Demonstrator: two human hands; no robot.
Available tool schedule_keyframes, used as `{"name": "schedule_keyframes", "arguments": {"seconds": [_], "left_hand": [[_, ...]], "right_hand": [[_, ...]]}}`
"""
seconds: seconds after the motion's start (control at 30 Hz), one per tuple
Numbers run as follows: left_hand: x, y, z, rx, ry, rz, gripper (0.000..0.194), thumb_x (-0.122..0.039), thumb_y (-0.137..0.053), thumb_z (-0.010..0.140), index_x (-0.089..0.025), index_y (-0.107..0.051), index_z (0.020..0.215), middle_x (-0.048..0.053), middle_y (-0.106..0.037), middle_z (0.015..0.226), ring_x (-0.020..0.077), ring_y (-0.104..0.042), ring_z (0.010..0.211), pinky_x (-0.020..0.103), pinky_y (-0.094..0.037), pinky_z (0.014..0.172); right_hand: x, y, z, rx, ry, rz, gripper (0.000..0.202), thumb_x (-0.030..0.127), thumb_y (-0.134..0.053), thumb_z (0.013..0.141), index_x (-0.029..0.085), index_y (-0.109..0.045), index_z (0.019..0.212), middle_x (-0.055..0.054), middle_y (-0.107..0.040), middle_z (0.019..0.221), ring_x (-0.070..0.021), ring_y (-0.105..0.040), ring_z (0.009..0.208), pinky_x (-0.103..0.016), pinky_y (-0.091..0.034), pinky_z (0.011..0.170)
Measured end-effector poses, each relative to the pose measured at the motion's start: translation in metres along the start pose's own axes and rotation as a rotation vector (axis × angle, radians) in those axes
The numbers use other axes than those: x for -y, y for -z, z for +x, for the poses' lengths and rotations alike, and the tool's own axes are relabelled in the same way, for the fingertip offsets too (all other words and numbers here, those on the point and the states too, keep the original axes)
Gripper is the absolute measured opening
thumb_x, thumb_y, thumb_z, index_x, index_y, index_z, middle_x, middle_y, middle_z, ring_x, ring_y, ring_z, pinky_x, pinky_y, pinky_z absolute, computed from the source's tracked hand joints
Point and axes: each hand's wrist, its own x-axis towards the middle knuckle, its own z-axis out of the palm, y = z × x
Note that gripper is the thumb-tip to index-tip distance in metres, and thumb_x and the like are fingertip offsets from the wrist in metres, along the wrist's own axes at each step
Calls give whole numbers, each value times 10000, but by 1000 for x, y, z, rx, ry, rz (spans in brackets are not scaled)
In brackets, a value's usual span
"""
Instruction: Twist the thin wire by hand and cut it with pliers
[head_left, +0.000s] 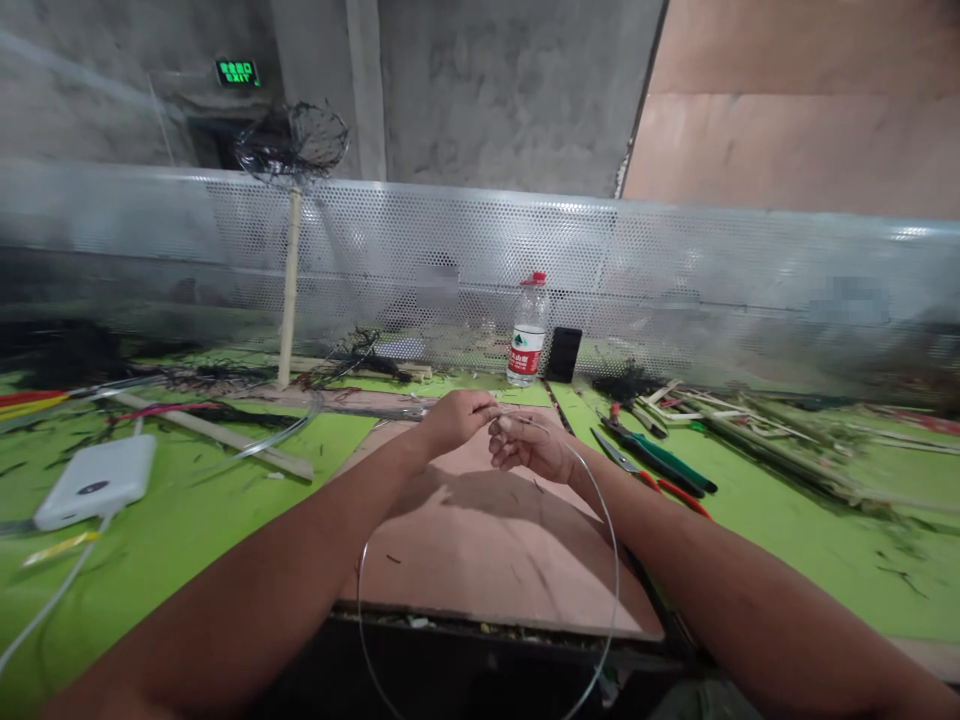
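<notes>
A thin, clear or silvery wire [616, 560] forms a large loop that hangs below my hands, over the front edge of a pinkish board [480, 560]. My left hand [459, 422] is closed on the wire above the board, its fingertips meeting those of the other hand. Beside it, my right hand [531, 446] pinches the wire, palm turned partly up and fingers curled. The wire's ends between the fingertips are too small to make out.
To the right lie scissors [682, 495], green-handled pliers [660, 458] and a pile of strips [780, 450]. A water bottle [527, 335] and a black phone [564, 355] stand behind. On the left are a white power bank [97, 480], a stick [217, 432] and an upright pole [290, 290].
</notes>
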Motion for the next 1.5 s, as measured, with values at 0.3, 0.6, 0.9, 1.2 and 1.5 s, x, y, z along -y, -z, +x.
{"name": "schedule_keyframes", "arguments": {"seconds": [0.3,0.6,0.9,1.2,1.5], "left_hand": [[-1,2,1,-6,58,32,295,-351,-431,850,-143,-631,791,17,-594,690,119,-493,649,220,-337,604],[-3,7,1,0,100,-36,314,-367,-435,828,-132,-604,707,-16,-491,593,99,-409,577,220,-289,549],[3,1,0,185,88,-72,276,-373,-489,786,-136,-632,765,7,-568,670,117,-462,628,224,-312,576],[22,-11,1,206,244,51,225,-315,-499,746,-155,-512,589,-30,-419,531,101,-360,516,234,-221,500],[17,-9,3,57,320,196,240,-290,-504,725,-151,-476,531,-28,-402,495,97,-345,503,237,-180,498]], "right_hand": [[-3,2,0,103,-16,-14,234,268,-629,751,175,-473,899,-17,-621,731,-130,-624,617,-264,-505,605],[-3,9,7,-106,7,-318,202,244,-526,750,157,-551,931,64,-411,578,-36,-243,403,-163,-148,367],[10,26,13,-349,208,-1281,207,164,-431,788,150,-631,842,-26,-604,717,-122,-517,677,-218,-377,621],[17,-3,2,-366,82,-1963,221,134,-412,826,173,-593,947,-98,-669,846,-196,-606,750,-254,-345,619],[9,-18,-1,-170,108,-1986,192,110,-424,793,166,-599,848,-92,-666,774,-191,-600,687,-261,-302,560]]}}
